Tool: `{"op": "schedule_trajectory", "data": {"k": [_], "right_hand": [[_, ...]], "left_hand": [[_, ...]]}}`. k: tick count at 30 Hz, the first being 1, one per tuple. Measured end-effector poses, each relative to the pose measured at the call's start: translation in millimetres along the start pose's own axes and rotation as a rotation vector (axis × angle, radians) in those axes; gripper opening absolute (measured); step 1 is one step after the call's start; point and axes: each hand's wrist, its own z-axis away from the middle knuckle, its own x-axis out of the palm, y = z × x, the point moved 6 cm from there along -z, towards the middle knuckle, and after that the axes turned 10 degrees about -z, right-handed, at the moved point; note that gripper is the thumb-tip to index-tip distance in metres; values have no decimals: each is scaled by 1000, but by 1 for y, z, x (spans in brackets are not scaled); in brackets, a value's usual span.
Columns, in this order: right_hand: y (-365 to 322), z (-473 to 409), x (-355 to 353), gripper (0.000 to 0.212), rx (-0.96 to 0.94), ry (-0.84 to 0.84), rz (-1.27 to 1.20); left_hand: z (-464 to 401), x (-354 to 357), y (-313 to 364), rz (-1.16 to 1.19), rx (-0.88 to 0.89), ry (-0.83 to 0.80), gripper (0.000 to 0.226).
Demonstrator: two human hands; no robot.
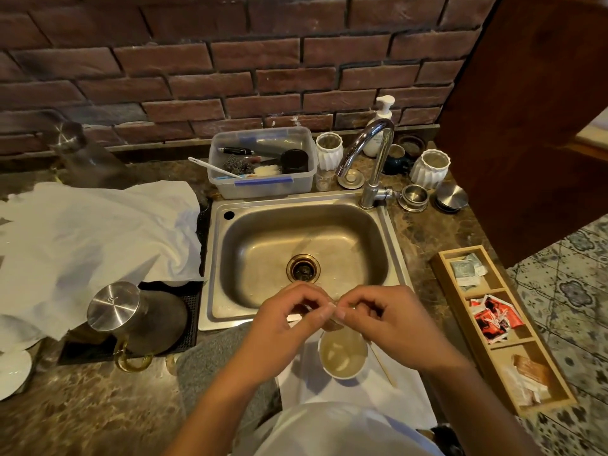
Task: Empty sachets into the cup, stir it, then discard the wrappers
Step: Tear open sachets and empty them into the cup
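both hands, left hand [284,315] and right hand [383,315], pinch a mostly hidden sachet [334,319] above the cup [342,355] on a marble counter [98,406] by the sink [296,245].

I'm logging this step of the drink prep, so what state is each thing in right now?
sachet: pinched by both hands over the cup
cup: upright, holds pale liquid
stir stick: lying beside cup
sink: empty
wooden tray: sachets in all compartments
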Motion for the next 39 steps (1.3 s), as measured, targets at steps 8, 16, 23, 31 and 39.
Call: {"op": "schedule_trajectory", "data": {"k": [8, 16, 23, 31, 39], "right_hand": [[6, 5, 1, 4, 24, 37, -68], [2, -3, 3, 10, 44, -15, -92], [7, -5, 5, 7, 75, -71, -117], [5, -9, 4, 6, 68, -79, -200], [4, -10, 8, 6, 78, -129, -206]], "left_hand": [[3, 5, -8, -20, -36, 16, 19], [4, 4, -9, -38, -82, -50, 14], [3, 4, -7, -17, -89, -75, 26], [3, 0, -14, -5, -98, -62, 11], [1, -2, -15, 10, -94, -55, 13]]}}
